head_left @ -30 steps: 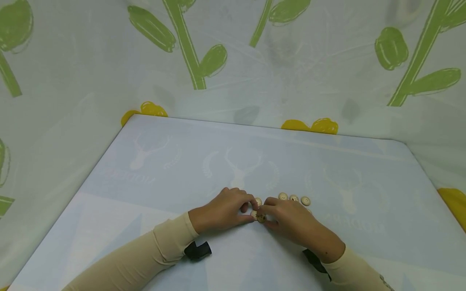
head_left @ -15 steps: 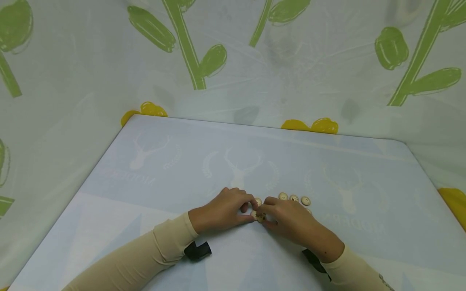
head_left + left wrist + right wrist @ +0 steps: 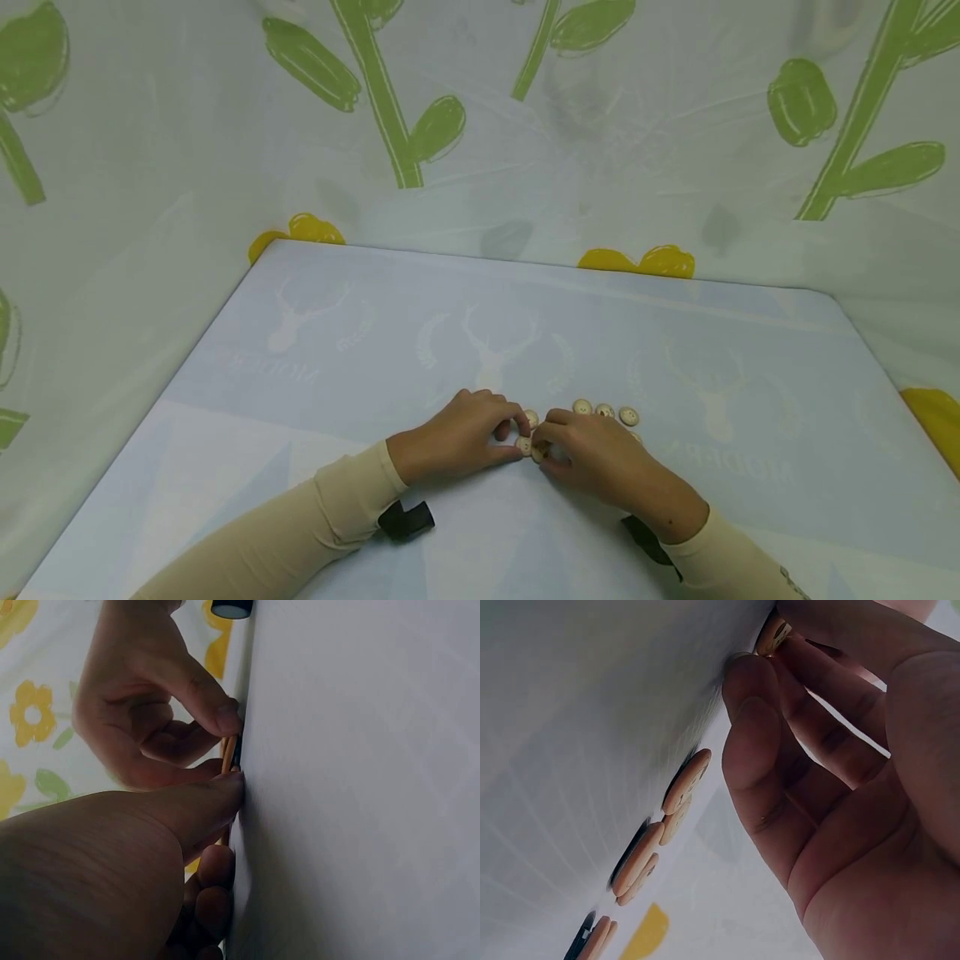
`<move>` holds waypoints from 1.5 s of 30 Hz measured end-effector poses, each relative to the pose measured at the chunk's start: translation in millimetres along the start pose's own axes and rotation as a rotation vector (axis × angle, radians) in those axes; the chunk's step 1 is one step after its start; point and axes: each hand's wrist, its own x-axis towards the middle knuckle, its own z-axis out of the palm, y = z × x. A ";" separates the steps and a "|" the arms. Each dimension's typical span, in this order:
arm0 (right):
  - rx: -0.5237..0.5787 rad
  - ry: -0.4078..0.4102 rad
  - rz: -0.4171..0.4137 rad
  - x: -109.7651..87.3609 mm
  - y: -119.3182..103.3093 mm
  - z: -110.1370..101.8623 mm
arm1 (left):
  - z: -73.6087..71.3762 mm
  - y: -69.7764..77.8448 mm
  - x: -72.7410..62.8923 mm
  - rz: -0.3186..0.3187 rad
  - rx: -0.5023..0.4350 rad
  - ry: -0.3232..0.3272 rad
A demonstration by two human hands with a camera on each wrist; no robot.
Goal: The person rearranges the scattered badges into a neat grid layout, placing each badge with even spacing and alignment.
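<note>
In the head view my left hand (image 3: 468, 433) rests on the table with thumb and index finger at either side of a pale round wooden disc (image 3: 524, 447). Small dark marks show on its face. Right beside it, my right hand (image 3: 600, 458) pinches a second wooden disc (image 3: 537, 452), partly covered by the fingers. The right wrist view shows this disc (image 3: 774, 634) tilted between thumb and fingertips. In the left wrist view the disc (image 3: 229, 754) stands nearly edge-on between the two hands. Another disc (image 3: 532, 418) lies just beyond the left index finger.
Beyond the right hand lie several more discs, among them a left one (image 3: 582, 407), a middle one (image 3: 604, 410) and a right one (image 3: 628, 415). The pale blue table (image 3: 360, 317) carries printed deer heads. A leaf-patterned curtain (image 3: 480, 208) hangs behind it.
The right-hand fingers have shifted slightly on their disc, which is now more covered. The left hand and the other discs keep their places; the view tilts a little.
</note>
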 end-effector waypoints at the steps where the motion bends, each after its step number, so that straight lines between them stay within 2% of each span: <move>1: -0.004 -0.003 0.007 -0.2 -0.3 0.0 | 0.3 0.1 -0.3 -0.002 0.000 0.000; 11: -0.028 -0.054 0.082 -3.9 -0.1 -2.0 | 2.3 -0.1 -0.5 -0.012 0.001 0.006; 22: -0.122 -0.011 0.125 -11.8 7.3 -7.9 | 2.4 0.4 -0.9 0.006 -0.012 0.017; 30: -0.036 -0.038 0.133 -14.3 13.5 -14.1 | 2.0 0.4 -0.7 0.014 -0.011 0.031; 35: -0.028 -0.050 0.154 -15.0 15.4 -16.9 | 2.8 -0.7 -1.1 0.012 -0.010 0.031; 45: -0.006 -0.136 0.225 -14.2 19.2 -21.7 | 1.0 0.0 -0.5 -0.011 -0.020 0.010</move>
